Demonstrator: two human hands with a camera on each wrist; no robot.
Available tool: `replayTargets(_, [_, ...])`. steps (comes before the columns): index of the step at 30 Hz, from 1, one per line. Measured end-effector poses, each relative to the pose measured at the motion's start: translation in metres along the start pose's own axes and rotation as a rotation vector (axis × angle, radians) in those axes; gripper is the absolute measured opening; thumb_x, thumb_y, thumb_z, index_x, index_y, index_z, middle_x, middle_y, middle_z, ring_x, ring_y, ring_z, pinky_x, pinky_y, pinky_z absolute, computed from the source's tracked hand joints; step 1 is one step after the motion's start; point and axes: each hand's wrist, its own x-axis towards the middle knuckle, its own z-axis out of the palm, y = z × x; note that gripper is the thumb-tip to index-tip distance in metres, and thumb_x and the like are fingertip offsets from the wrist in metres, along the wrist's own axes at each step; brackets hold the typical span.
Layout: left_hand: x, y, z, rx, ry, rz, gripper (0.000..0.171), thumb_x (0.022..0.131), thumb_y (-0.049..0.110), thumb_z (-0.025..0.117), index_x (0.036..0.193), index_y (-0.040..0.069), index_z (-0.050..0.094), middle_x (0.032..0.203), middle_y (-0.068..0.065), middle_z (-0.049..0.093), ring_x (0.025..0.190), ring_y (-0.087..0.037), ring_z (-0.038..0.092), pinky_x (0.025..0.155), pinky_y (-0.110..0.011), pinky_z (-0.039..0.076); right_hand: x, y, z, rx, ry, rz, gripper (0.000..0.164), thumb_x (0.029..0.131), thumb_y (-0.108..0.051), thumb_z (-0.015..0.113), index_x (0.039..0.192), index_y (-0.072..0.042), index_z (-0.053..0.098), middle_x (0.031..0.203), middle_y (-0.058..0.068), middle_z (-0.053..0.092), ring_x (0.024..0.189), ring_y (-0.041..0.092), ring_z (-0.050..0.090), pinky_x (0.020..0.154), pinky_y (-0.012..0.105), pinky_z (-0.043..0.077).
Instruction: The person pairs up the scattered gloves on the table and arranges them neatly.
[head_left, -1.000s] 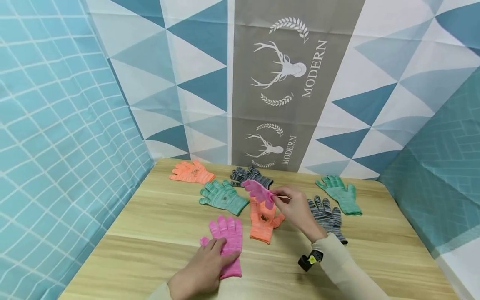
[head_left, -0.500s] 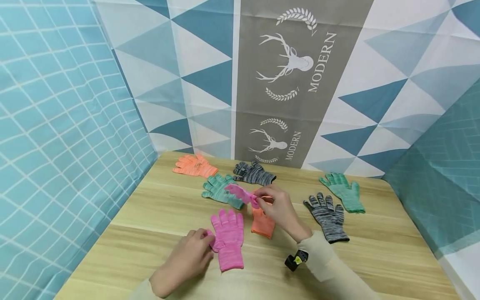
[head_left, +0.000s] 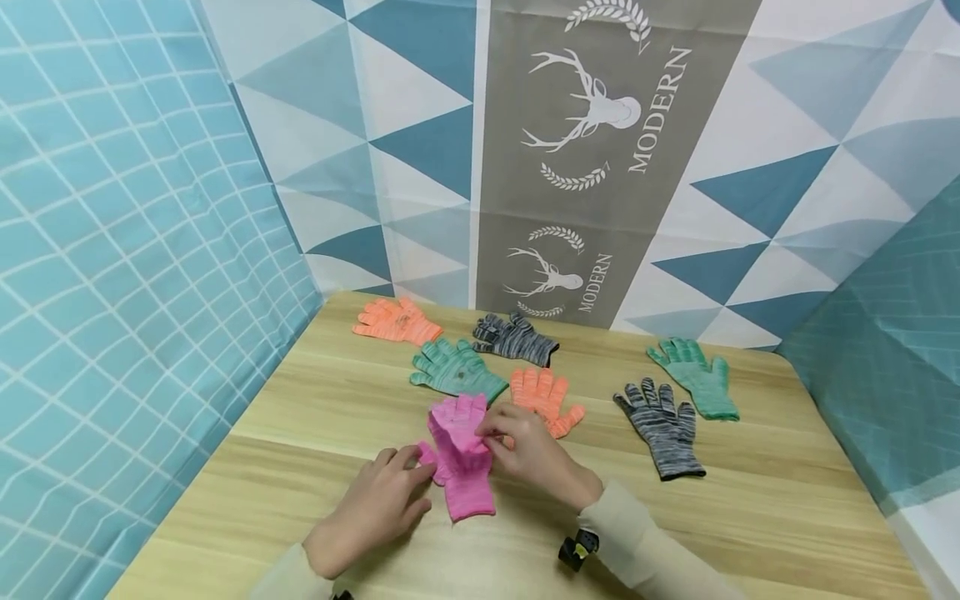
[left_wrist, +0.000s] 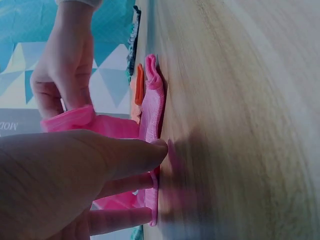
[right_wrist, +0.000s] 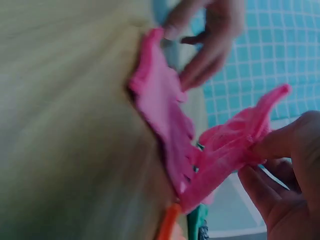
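Observation:
A pink knit glove (head_left: pixel 470 497) lies palm-flat on the wooden table, its fingers pointing away. My left hand (head_left: pixel 372 504) is at this glove's thumb; in the left wrist view the extended fingertips touch the edge of the flat glove (left_wrist: pixel 154 102). My right hand (head_left: pixel 536 454) pinches a second pink glove (head_left: pixel 452 414) near its cuff. In the right wrist view this held glove (right_wrist: pixel 225 155) slants up from the flat one, its finger end down at the lower glove's fingers. It covers the flat glove's fingers in the head view.
Behind the pink pair lie an orange glove (head_left: pixel 538 392), a green glove (head_left: pixel 457 369), a grey-black glove (head_left: pixel 517 337) and another orange glove (head_left: pixel 397 321). Farther right are a second grey-black glove (head_left: pixel 663 429) and a second green glove (head_left: pixel 697 377). Patterned cloth walls (head_left: pixel 420 183) surround the table.
My right hand has brought the held pink glove left and toward me, over the flat one, uncovering the near orange glove. My left hand has shifted from atop the flat glove to its thumb.

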Motion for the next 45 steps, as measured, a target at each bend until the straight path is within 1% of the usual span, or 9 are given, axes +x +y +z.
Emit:
replayTargets(7, [0.003, 0.001, 0.000, -0.008, -0.012, -0.022, 0.045, 0.086, 0.029, 0.081, 0.128, 0.014, 0.073, 0.137, -0.017, 0.063, 0.117, -0.044, 0.061, 0.082, -0.058, 0.056, -0.012, -0.007, 0.010, -0.059, -0.301, 0.085, 0.011, 0.094, -0.005, 0.072, 0.103, -0.009, 0.077, 0.103, 0.000, 0.071, 0.097, 0.009, 0.067, 0.086, 0.017, 0.055])
replayTargets(10, [0.004, 0.003, -0.002, -0.021, -0.017, -0.028, 0.044, 0.086, 0.028, 0.081, 0.127, 0.014, 0.073, 0.137, -0.017, 0.062, 0.118, -0.045, 0.060, 0.083, -0.060, 0.056, -0.017, -0.009, 0.012, -0.111, -0.367, 0.085, 0.008, 0.095, -0.015, 0.074, 0.102, -0.013, 0.077, 0.106, -0.002, 0.068, 0.098, 0.008, 0.063, 0.087, 0.017, 0.053])
replayTargets(14, [0.004, 0.003, -0.002, -0.042, -0.030, -0.042, 0.044, 0.086, 0.028, 0.082, 0.127, 0.013, 0.073, 0.139, -0.017, 0.062, 0.121, -0.047, 0.058, 0.085, -0.062, 0.055, -0.021, -0.014, 0.014, -0.186, -0.433, 0.036, 0.013, 0.093, -0.031, 0.078, 0.097, -0.019, 0.078, 0.101, -0.007, 0.062, 0.091, 0.004, 0.052, 0.079, 0.014, 0.046])
replayTargets(17, [0.004, 0.002, -0.002, -0.051, -0.036, -0.050, 0.044, 0.087, 0.028, 0.081, 0.127, 0.012, 0.072, 0.140, -0.018, 0.061, 0.123, -0.048, 0.057, 0.086, -0.063, 0.055, -0.022, -0.015, 0.015, -0.207, -0.478, 0.031, 0.012, 0.094, -0.032, 0.076, 0.096, -0.020, 0.078, 0.095, -0.010, 0.060, 0.086, 0.001, 0.048, 0.075, 0.013, 0.043])
replayTargets(23, [0.006, 0.001, -0.001, -0.074, -0.038, -0.069, 0.040, 0.089, 0.027, 0.079, 0.126, 0.013, 0.073, 0.141, -0.018, 0.061, 0.126, -0.049, 0.056, 0.090, -0.066, 0.053, -0.022, -0.016, 0.017, -0.211, -0.518, 0.076, 0.008, 0.099, -0.018, 0.070, 0.101, -0.017, 0.078, 0.096, -0.008, 0.064, 0.085, -0.003, 0.056, 0.076, 0.010, 0.049])
replayTargets(29, [0.004, 0.001, 0.000, -0.091, -0.051, -0.078, 0.038, 0.089, 0.027, 0.079, 0.125, 0.014, 0.074, 0.143, -0.018, 0.060, 0.126, -0.049, 0.055, 0.090, -0.067, 0.052, -0.023, -0.020, 0.017, -0.243, -0.503, 0.022, 0.008, 0.100, -0.017, 0.066, 0.098, -0.018, 0.074, 0.093, -0.009, 0.060, 0.080, -0.003, 0.052, 0.073, 0.010, 0.047])
replayTargets(34, [0.003, 0.001, 0.001, -0.106, -0.057, -0.088, 0.036, 0.090, 0.026, 0.078, 0.124, 0.014, 0.074, 0.143, -0.017, 0.060, 0.127, -0.050, 0.055, 0.090, -0.068, 0.052, -0.026, -0.022, 0.015, -0.230, -0.518, 0.024, 0.008, 0.099, -0.015, 0.065, 0.095, -0.020, 0.071, 0.094, -0.011, 0.059, 0.083, -0.002, 0.052, 0.076, 0.011, 0.048])
replayTargets(38, [0.004, 0.000, 0.001, -0.112, -0.042, -0.081, 0.035, 0.090, 0.026, 0.077, 0.123, 0.014, 0.074, 0.142, -0.017, 0.060, 0.126, -0.049, 0.055, 0.090, -0.068, 0.052, -0.027, -0.023, 0.016, -0.251, -0.526, 0.015, 0.008, 0.098, -0.017, 0.067, 0.092, -0.021, 0.070, 0.089, -0.012, 0.056, 0.079, -0.001, 0.049, 0.072, 0.011, 0.045])
replayTargets(45, [0.005, 0.002, -0.001, -0.122, -0.057, -0.091, 0.034, 0.090, 0.025, 0.078, 0.122, 0.014, 0.075, 0.142, -0.018, 0.060, 0.126, -0.050, 0.055, 0.090, -0.069, 0.052, -0.027, -0.025, 0.016, -0.204, -0.567, 0.046, 0.010, 0.097, -0.020, 0.070, 0.088, -0.021, 0.067, 0.084, -0.014, 0.054, 0.074, -0.005, 0.045, 0.065, 0.007, 0.040])
